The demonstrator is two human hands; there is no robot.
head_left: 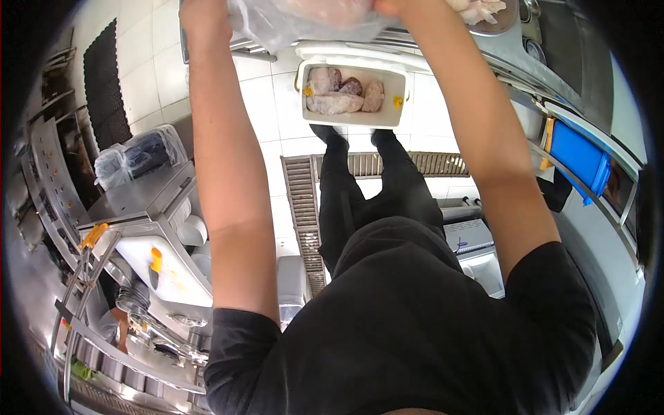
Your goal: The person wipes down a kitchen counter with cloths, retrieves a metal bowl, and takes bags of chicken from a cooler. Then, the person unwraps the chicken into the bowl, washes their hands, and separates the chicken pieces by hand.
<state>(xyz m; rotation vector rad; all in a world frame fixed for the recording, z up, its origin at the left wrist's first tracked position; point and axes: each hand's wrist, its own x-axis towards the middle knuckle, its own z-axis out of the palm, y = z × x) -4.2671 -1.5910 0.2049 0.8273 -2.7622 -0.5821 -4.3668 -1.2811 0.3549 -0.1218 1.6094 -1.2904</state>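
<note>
Meat [325, 8], pale inside a clear plastic bag [277, 29], is showing at the top edge between the left hand [206, 19] and the right hand [394, 5]. Both hands are reaching the bag's sides — but the frame is cropping them, so I cannot tell whether either is gripping it. Before the person's feet [329, 135], a white bin [384, 116] is standing on the tiled floor [259, 104] — holding pale and dark pieces [335, 104].

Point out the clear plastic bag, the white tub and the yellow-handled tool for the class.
Clear plastic bag [285, 28]: head view, on its crumpled lower part.
White tub [351, 122]: head view, on its wall, lower side as pictured.
Yellow-handled tool [156, 259]: head view, on the handle.
</note>
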